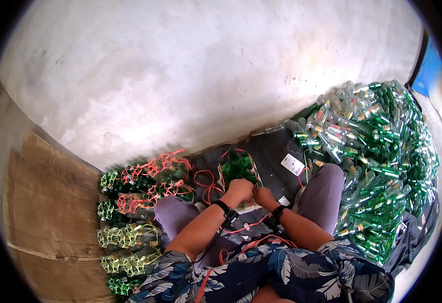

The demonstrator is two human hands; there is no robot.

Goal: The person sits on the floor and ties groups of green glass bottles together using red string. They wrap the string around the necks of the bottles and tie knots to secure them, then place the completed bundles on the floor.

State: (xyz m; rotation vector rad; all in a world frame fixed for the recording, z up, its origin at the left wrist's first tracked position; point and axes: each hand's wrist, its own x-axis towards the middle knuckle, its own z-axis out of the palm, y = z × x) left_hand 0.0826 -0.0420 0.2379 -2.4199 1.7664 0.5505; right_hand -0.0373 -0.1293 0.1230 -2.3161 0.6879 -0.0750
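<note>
Between my knees a group of upright green glass bottles (237, 166) stands on a pale flat base (254, 207), with red plastic twine (208, 184) around and beside it. My left hand (240, 190) is closed at the near side of this group. Close against it, my right hand (264, 197) is also closed. The fingertips of both hands are hidden, so what they hold cannot be told. More red twine runs over my lap and between my forearms.
A large heap of loose green and clear glass bottles (383, 151) lies at the right. Rows of bottles bound with red, yellow and green twine (128, 235) stand at the left beside brown cardboard (54, 219). A white card (292, 164) lies on the dark sheet (276, 149) near the wall (206, 75).
</note>
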